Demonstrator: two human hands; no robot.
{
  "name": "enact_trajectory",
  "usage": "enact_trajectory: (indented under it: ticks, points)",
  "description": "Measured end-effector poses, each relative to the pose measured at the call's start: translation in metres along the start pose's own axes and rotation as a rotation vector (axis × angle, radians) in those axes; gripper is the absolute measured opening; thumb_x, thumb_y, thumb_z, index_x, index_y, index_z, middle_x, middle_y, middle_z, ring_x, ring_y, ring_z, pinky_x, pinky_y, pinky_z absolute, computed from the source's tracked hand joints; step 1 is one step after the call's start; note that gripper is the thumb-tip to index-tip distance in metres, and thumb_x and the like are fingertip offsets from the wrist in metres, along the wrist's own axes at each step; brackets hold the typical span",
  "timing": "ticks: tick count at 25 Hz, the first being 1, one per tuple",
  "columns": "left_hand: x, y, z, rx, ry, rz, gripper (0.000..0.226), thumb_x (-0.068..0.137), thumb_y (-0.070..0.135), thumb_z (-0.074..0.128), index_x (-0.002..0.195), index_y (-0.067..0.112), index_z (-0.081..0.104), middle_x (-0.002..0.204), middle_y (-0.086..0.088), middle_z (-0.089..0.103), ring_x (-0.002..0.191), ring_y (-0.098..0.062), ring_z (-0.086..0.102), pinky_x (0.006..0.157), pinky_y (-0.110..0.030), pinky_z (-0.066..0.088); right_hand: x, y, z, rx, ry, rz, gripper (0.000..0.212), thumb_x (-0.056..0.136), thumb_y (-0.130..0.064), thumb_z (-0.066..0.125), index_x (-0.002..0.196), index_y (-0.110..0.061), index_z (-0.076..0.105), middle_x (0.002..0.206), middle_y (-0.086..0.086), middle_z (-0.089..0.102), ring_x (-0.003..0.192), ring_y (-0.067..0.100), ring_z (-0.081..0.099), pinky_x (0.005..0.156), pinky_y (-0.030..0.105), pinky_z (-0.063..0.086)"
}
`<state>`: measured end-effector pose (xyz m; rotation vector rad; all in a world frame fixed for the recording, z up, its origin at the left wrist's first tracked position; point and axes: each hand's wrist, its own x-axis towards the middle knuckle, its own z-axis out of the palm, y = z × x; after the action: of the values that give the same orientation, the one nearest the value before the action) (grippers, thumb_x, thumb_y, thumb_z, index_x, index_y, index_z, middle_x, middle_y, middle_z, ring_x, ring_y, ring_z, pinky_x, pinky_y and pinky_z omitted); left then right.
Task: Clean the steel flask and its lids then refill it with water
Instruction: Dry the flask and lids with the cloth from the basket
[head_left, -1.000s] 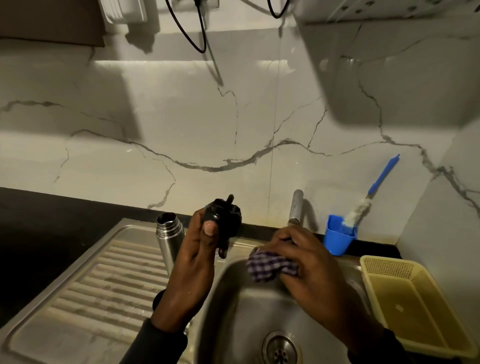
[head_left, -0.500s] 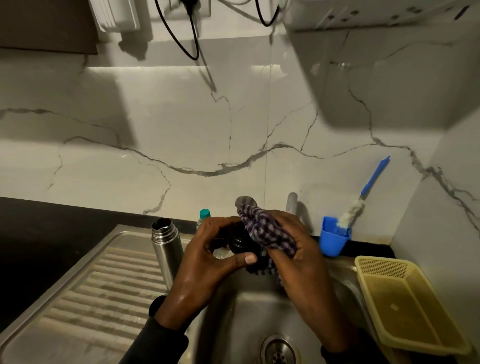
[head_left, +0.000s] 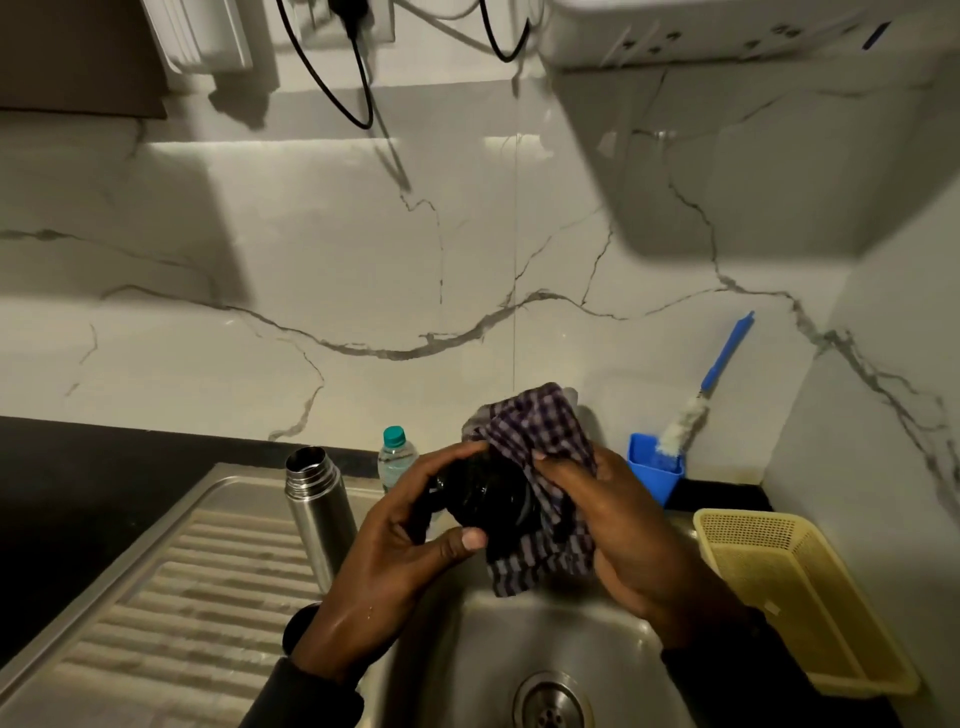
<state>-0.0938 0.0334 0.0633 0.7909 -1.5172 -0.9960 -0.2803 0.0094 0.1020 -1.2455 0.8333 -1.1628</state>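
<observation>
Holding the black lid over the sink, the left hand curls its fingers round the top and sets its thumb against the near rim, which turns the lid's face toward the cloth. The right hand grips a checked cloth bunched against the lid's right side, likely so any drips fall into the basin rather than on the table. Standing upright on the ribbed drainboard just left of the hands is the steel flask, its mouth open, presumably set aside until the lids are done. A small clear bottle stands behind it by the wall. To the right are a blue cup with a bottle brush propped in it and a yellow basket. Much of the lid is covered by fingers and cloth, so its shape is hard to read. The tap is hidden behind the cloth, and any second lid is not visible.
</observation>
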Motion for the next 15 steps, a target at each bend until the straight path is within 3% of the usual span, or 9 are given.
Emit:
enact_trajectory:
  ticks: [1, 3, 5, 6, 9, 11, 15]
  points:
    - [0.001, 0.000, 0.002, -0.036, 0.037, -0.004, 0.057, 0.081, 0.026, 0.075, 0.135, 0.025, 0.058, 0.137, -0.004, 0.061, 0.131, -0.020, 0.055, 0.104, -0.029, 0.047, -0.002, 0.000, -0.003, 0.143, 0.032, 0.029, 0.026, 0.091, -0.019, 0.058, 0.115, -0.014, 0.066, 0.106, 0.008, 0.073, 0.101, 0.024, 0.069, 0.095, 0.049, 0.051]
    - [0.004, -0.002, 0.005, -0.124, 0.135, -0.040, 0.058, 0.077, 0.039, 0.079, 0.131, 0.026, 0.060, 0.132, -0.005, 0.065, 0.127, -0.020, 0.058, 0.099, -0.023, 0.049, -0.007, 0.008, -0.005, 0.198, 0.111, -0.122, 0.039, 0.085, -0.034, 0.065, 0.122, -0.022, 0.063, 0.117, 0.004, 0.070, 0.112, 0.022, 0.064, 0.101, 0.051, 0.047]
    - [0.007, -0.003, 0.009, -0.154, 0.161, -0.085, 0.058, 0.077, 0.040, 0.078, 0.131, 0.028, 0.060, 0.132, -0.004, 0.065, 0.126, -0.021, 0.059, 0.100, -0.026, 0.050, -0.011, 0.013, -0.005, -0.093, 0.075, -0.384, 0.047, 0.082, -0.046, 0.063, 0.128, -0.041, 0.056, 0.133, -0.004, 0.058, 0.125, 0.013, 0.054, 0.105, 0.044, 0.044]
    - [0.008, -0.003, 0.010, -0.154, 0.128, -0.111, 0.058, 0.078, 0.039, 0.077, 0.133, 0.028, 0.059, 0.133, -0.004, 0.064, 0.127, -0.022, 0.059, 0.100, -0.029, 0.051, -0.012, 0.013, -0.008, -0.297, -0.020, -0.515, 0.048, 0.085, -0.042, 0.059, 0.132, -0.045, 0.051, 0.142, -0.004, 0.048, 0.131, 0.014, 0.047, 0.107, 0.042, 0.043]
    - [0.008, 0.000, 0.010, -0.270, -0.012, -0.177, 0.060, 0.078, 0.038, 0.081, 0.132, 0.020, 0.061, 0.134, -0.010, 0.064, 0.129, -0.028, 0.057, 0.105, -0.040, 0.046, -0.005, 0.007, -0.023, -0.880, -0.196, -0.820, 0.049, 0.092, -0.024, 0.048, 0.140, -0.035, 0.044, 0.150, -0.001, 0.034, 0.138, 0.024, 0.035, 0.109, 0.040, 0.039]
    - [0.008, 0.005, 0.011, -0.246, -0.031, -0.161, 0.055, 0.080, 0.034, 0.080, 0.130, 0.019, 0.063, 0.132, -0.009, 0.065, 0.127, -0.027, 0.058, 0.105, -0.038, 0.048, 0.001, 0.001, -0.028, -0.984, -0.246, -0.821, 0.051, 0.091, -0.022, 0.049, 0.141, -0.031, 0.042, 0.147, 0.002, 0.034, 0.134, 0.023, 0.038, 0.106, 0.039, 0.041]
    - [0.011, 0.016, 0.012, 0.005, -0.009, -0.003, 0.054, 0.089, 0.012, 0.070, 0.138, 0.030, 0.055, 0.134, 0.002, 0.064, 0.127, -0.016, 0.058, 0.102, -0.027, 0.049, 0.004, 0.007, -0.024, -0.872, -0.212, -0.677, 0.062, 0.086, -0.015, 0.057, 0.140, -0.031, 0.031, 0.135, 0.004, 0.041, 0.125, 0.011, 0.046, 0.104, 0.025, 0.042]
